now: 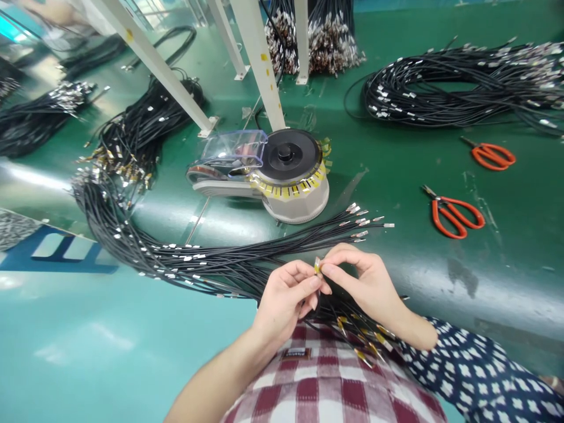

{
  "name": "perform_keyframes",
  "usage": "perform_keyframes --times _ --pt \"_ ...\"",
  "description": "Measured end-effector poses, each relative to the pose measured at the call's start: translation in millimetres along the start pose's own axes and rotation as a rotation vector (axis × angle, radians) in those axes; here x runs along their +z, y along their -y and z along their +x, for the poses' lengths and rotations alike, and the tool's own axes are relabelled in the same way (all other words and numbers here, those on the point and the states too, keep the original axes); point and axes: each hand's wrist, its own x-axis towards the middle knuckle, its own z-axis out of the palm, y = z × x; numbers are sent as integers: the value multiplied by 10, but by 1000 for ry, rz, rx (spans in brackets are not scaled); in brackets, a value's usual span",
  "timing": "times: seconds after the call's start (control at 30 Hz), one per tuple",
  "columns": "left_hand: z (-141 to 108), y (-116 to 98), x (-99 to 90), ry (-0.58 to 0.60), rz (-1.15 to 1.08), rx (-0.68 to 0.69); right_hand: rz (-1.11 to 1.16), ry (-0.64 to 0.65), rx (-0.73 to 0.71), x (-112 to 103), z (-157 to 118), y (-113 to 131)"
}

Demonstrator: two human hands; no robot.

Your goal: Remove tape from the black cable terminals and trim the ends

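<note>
Between my two hands is the end of a black cable (318,266), with a bit of yellow tape around its metal tip. My left hand (288,294) pinches the cable just below the tip. Thumb and forefinger of my right hand (359,276) are closed on the taped tip from the other side. Under my hands, against the checked apron (326,382), hang several cables with yellow-taped ends (361,335). A bundle of black cables with bare metal ends (352,220) lies just beyond my hands. Behind it stands a round tape dispenser (293,170) with yellow strips around its rim.
Two red-handled tools lie at the right: pliers or cutters (456,216) and scissors-like snips (492,156). A coiled cable bundle (418,88) is at the back right. White metal posts (259,64) rise behind the dispenser. More cable bundles (136,129) cover the left.
</note>
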Motion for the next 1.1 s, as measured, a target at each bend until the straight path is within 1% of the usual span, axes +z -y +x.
perform_keyframes --times 0.13,0.23,0.33,0.43,0.53,0.6,0.63,0.67,0.7,0.8,0.83,0.87,0.97,1.1 --pt "4 29 0 22 -33 3 23 23 32 -6 26 8" --pt "22 59 -25 67 -13 27 45 60 63 -11 59 -1" --pt "50 77 -50 96 19 54 56 64 44 0 88 -25" --pt "62 76 -52 96 26 61 -9 5 -44 26 77 -15" --pt "37 71 -36 85 47 82 -168 -65 -184 36 22 56" --pt "2 72 -26 66 89 123 -277 -87 -291 20 -7 107" --pt "-17 72 -22 54 112 146 -300 -78 -312 5 -9 123" --pt "-34 73 -20 46 134 163 -283 -49 -297 -15 -1 128" --pt "-48 73 -18 44 151 173 -228 0 -238 -36 16 121" --pt "-60 69 -22 68 165 182 -1 174 39 -100 106 49" --pt "-54 68 -27 85 162 179 53 219 100 -116 140 22" --pt "-44 68 -35 103 158 172 86 252 130 -129 171 -1" --pt "1 70 -70 157 128 121 113 311 109 -146 232 -14" --pt "73 81 -137 225 58 1 28 336 30 -144 246 38"
